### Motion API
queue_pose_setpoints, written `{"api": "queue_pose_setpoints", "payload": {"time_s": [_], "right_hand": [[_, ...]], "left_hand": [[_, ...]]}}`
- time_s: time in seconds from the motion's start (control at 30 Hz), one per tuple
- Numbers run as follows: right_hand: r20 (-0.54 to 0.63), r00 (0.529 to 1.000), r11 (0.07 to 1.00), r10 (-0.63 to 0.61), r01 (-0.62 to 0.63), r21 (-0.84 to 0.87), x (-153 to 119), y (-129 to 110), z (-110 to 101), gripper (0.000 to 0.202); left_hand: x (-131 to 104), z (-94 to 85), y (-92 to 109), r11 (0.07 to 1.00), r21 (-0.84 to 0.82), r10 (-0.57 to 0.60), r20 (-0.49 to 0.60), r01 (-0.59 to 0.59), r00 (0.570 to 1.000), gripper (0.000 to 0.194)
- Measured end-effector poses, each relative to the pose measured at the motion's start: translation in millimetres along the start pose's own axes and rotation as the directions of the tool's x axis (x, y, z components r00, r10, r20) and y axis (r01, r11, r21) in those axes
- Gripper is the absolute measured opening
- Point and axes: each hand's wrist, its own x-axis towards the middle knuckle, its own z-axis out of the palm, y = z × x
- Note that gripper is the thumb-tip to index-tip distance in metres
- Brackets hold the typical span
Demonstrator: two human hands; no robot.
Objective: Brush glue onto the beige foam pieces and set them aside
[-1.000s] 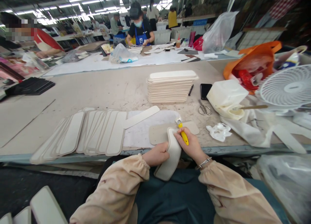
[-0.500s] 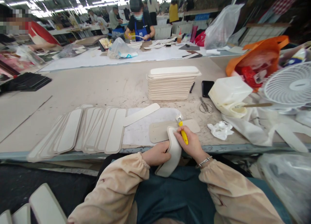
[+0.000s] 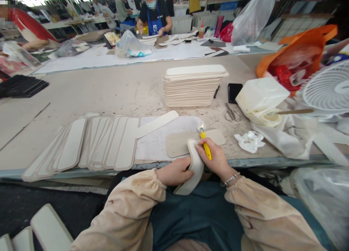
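Note:
A long off-white panel with rounded ends [image 3: 195,171] is bent into a curve over my lap at the table edge. My left hand [image 3: 178,171] grips its middle, thumb across the pale face. My right hand [image 3: 214,156] holds a yellow-handled brush [image 3: 206,146], bristles pointing away from me, while its fingers touch the panel's upper end. Behind the bent panel, a flat beige panel [image 3: 177,145] lies on the table, partly over a white sheet [image 3: 152,149]. To the left, a fanned row of similar panels [image 3: 127,144] overlaps, with one narrow strip [image 3: 158,124] lying slantwise.
A tall stack of panels [image 3: 188,93] stands farther back. To its right are a phone [image 3: 235,92], scissors [image 3: 232,114], a cut white plastic jug [image 3: 261,94], crumpled tissue [image 3: 250,141], a fan [image 3: 329,87] and an orange bag [image 3: 297,55]. A co-worker [image 3: 154,15] sits across the table.
The camera view has tilted down slightly, so the table things sit higher in the picture. Both hands keep their grip on the bent panel and the brush, with hardly any movement.

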Motion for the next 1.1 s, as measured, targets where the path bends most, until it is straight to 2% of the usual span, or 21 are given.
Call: {"api": "queue_pose_setpoints", "payload": {"time_s": [0.57, 1.1], "right_hand": [[0.005, 1.000, 1.000, 0.005, -0.005, -0.013, 0.3, -1.4, 0.8, 0.019], [-0.016, 1.000, 0.999, -0.027, 0.027, -0.040, 1.2, -1.0, 5.1, 0.021]], "left_hand": [[0.4, 0.6, -2.4, 0.999, -0.008, 0.032, 0.001, -0.032, 1.000, 0.016], [-0.3, 0.6, -3.1, 1.000, 0.010, 0.006, 0.007, -0.006, 1.000, 0.016]]}}
